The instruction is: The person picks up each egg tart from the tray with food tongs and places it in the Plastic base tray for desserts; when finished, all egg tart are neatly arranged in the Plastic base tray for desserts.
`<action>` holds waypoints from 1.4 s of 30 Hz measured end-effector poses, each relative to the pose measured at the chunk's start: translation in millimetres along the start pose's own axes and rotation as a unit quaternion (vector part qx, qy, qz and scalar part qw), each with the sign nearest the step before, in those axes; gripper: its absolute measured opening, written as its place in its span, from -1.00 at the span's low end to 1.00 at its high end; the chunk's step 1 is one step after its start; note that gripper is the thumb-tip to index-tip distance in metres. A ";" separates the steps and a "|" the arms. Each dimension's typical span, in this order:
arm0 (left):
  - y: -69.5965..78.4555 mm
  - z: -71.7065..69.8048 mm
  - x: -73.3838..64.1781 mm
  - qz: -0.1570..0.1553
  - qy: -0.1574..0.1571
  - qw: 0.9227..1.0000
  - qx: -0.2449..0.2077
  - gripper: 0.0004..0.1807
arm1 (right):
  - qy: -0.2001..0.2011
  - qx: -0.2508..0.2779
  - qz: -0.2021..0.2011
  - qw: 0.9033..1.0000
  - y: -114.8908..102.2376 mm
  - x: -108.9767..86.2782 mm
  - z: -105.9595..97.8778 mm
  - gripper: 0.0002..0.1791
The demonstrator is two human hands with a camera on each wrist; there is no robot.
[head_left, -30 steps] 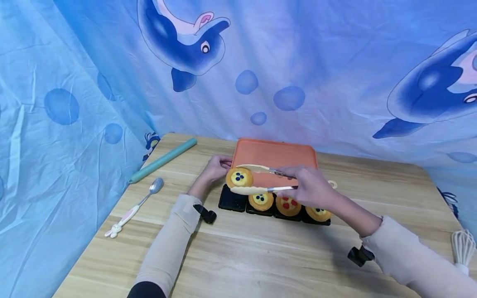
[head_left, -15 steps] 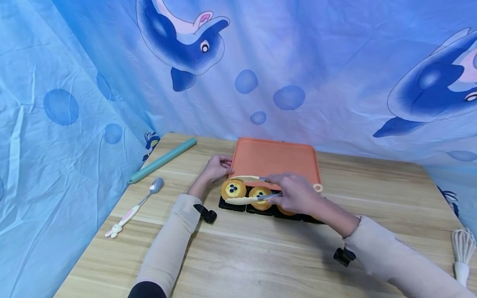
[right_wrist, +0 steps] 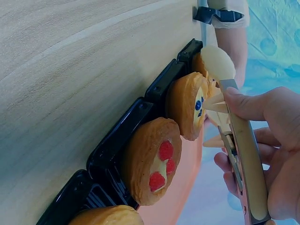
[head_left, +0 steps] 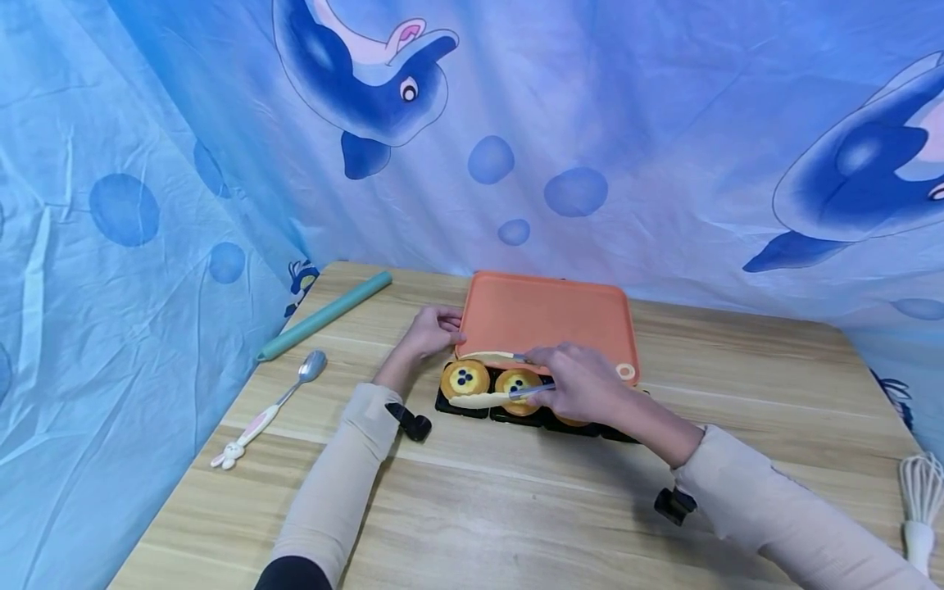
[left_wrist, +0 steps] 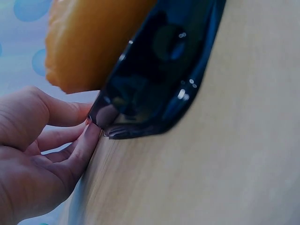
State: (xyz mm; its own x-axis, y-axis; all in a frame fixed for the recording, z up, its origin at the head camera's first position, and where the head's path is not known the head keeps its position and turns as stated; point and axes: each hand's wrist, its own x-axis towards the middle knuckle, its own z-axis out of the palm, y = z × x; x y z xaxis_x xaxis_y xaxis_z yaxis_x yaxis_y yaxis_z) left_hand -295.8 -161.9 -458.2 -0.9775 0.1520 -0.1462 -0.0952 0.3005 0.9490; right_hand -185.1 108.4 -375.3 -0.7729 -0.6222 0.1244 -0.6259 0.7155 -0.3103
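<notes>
My right hand point(head_left: 586, 383) grips cream-tipped tongs point(head_left: 483, 401), their arms spread on either side of the leftmost blueberry tart point(head_left: 465, 378). That tart sits in the end compartment of a row of black plastic trays point(head_left: 463, 410). Beside it lies a second blueberry tart point(head_left: 516, 380). A red-berry tart point(right_wrist: 152, 161) follows in the right wrist view, and part of another tart point(right_wrist: 108, 216) shows at the bottom. My left hand point(head_left: 430, 331) is at the row's back left corner. In the left wrist view its thumb and finger pinch the black tray's corner point(left_wrist: 154, 70).
An orange tray point(head_left: 549, 315) lies behind the black row. To the left are a green rolling pin point(head_left: 328, 315) and a rabbit-handled spoon point(head_left: 273, 410). A white whisk point(head_left: 920, 500) lies at the right edge. A blue dolphin curtain point(head_left: 627, 147) hangs behind the table.
My right hand brought the tart in the tongs down and left into the end compartment, which was bare before. The tong arms now stand apart around it. My left hand stays in place.
</notes>
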 end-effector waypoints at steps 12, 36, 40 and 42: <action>0.0 3.0 4.1 0.014 -0.010 1.000 0.007 -0.48 | 0.006 0.060 0.036 0.998 -0.6 -16.9 -11.3 -0.08; -9.7 -18.1 -1.1 0.008 -0.005 1.000 0.016 -0.49 | 0.198 0.042 0.377 0.904 139.0 -127.9 -22.2 0.07; -10.0 -19.3 -1.2 0.007 -0.002 1.000 0.020 -0.50 | 0.193 0.035 0.393 0.898 153.4 -131.2 -15.1 0.10; -10.6 -19.4 -1.2 0.006 0.001 1.000 0.022 -0.50 | 0.195 0.033 0.396 0.897 157.8 -131.7 -10.1 0.09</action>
State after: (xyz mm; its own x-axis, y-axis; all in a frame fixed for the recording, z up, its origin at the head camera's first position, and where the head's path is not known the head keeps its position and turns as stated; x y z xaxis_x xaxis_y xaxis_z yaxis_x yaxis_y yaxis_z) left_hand -297.3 -183.6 -462.7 -0.9788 0.1550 -0.1341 -0.0749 0.3388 0.9379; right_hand -183.1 306.4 -431.1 -0.9580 0.2402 0.1564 0.1327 0.8554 -0.5008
